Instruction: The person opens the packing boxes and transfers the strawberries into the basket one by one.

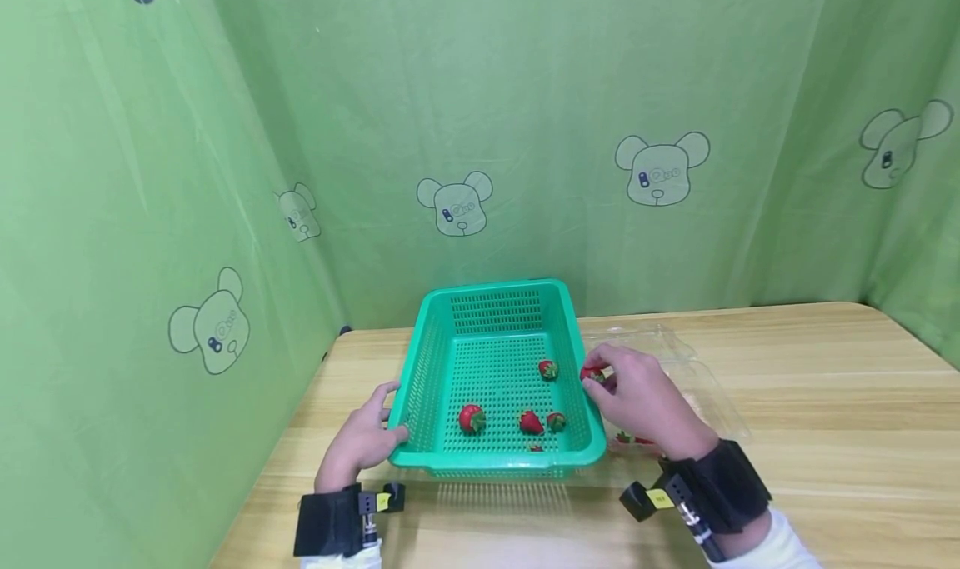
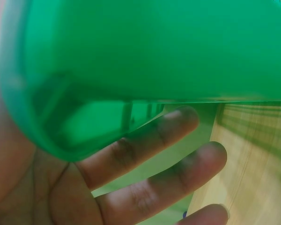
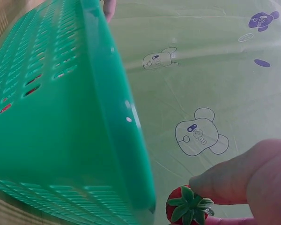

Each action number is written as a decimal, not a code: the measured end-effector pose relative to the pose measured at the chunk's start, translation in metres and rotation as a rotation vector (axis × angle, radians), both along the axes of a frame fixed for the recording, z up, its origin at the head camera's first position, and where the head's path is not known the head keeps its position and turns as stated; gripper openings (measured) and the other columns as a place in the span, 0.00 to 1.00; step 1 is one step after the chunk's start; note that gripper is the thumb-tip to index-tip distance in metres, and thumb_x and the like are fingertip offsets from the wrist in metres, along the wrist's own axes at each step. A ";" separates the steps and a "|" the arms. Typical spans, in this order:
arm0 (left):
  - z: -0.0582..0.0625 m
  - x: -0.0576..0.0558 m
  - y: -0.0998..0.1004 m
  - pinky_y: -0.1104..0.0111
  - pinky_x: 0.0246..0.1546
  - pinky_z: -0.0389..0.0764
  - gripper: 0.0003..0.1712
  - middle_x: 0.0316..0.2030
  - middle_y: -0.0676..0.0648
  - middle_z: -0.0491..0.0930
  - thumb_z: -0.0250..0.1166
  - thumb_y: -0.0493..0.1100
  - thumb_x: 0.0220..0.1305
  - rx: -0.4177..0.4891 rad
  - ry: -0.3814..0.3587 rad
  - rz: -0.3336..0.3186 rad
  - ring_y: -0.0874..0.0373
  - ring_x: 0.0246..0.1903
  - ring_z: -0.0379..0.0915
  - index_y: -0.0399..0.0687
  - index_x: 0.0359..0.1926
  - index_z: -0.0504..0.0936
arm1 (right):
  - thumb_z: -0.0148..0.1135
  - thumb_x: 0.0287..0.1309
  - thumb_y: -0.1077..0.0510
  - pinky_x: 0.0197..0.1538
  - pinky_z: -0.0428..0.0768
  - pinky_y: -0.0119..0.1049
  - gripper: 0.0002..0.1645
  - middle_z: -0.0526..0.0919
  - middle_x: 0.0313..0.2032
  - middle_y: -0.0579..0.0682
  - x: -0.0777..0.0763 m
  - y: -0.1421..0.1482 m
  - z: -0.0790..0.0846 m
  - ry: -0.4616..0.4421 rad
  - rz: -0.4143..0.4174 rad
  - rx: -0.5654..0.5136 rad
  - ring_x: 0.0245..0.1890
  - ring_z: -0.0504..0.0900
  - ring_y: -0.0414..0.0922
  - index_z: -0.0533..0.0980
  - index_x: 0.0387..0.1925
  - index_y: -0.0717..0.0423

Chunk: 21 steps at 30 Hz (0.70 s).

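Observation:
A green plastic basket [image 1: 495,460] with perforated walls stands on the table in the head view. My left hand [image 1: 363,438] grips its near left corner, thumb over the rim and fingers [image 2: 145,192] spread along the outside. Beside the basket's right rim, my right hand [image 1: 645,394] pinches a red strawberry [image 3: 188,206] between thumb and fingers, its green leaf cap showing in the right wrist view. Several strawberries lie on the basket floor, among them a larger one [image 1: 472,419] toward the left and another [image 1: 548,370] farther back on the right.
A clear plastic box [image 1: 705,390] with its lid [image 1: 660,341] folded back lies right of the basket, partly behind my right hand. More strawberries [image 1: 624,437] show in it under that hand. Green curtains [image 1: 525,136] hang behind the wooden table [image 1: 832,402] and along its left side.

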<state>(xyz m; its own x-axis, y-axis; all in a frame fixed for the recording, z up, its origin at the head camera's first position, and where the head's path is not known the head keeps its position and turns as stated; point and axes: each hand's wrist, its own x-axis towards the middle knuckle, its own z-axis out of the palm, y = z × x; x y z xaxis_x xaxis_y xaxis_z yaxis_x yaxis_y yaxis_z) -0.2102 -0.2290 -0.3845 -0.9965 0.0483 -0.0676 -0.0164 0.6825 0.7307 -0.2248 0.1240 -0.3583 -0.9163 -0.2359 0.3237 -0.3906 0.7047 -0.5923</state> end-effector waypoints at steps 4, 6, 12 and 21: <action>0.000 0.000 0.000 0.47 0.46 0.76 0.39 0.55 0.29 0.75 0.60 0.34 0.57 -0.001 -0.002 0.001 0.40 0.52 0.73 0.45 0.69 0.56 | 0.63 0.57 0.62 0.32 0.85 0.43 0.07 0.82 0.36 0.56 0.000 0.000 0.000 0.000 0.005 -0.004 0.30 0.82 0.45 0.75 0.38 0.58; 0.000 0.000 0.000 0.47 0.46 0.76 0.39 0.55 0.30 0.74 0.60 0.34 0.57 0.002 -0.006 0.004 0.40 0.52 0.73 0.46 0.70 0.56 | 0.63 0.57 0.62 0.32 0.85 0.42 0.08 0.82 0.36 0.56 0.000 -0.001 -0.001 0.001 0.009 -0.005 0.30 0.82 0.45 0.76 0.38 0.58; -0.001 0.000 0.000 0.47 0.46 0.76 0.39 0.56 0.30 0.74 0.60 0.34 0.58 0.004 -0.009 0.006 0.39 0.53 0.73 0.46 0.69 0.56 | 0.63 0.57 0.62 0.32 0.85 0.42 0.07 0.82 0.36 0.55 0.001 -0.002 -0.001 -0.002 0.014 -0.007 0.30 0.82 0.45 0.76 0.38 0.58; -0.002 -0.003 -0.001 0.46 0.48 0.75 0.39 0.57 0.29 0.74 0.59 0.34 0.58 0.008 -0.009 0.008 0.39 0.54 0.71 0.47 0.70 0.56 | 0.63 0.56 0.62 0.29 0.84 0.38 0.06 0.82 0.36 0.54 0.003 -0.007 -0.003 0.005 0.025 -0.025 0.29 0.81 0.43 0.76 0.37 0.56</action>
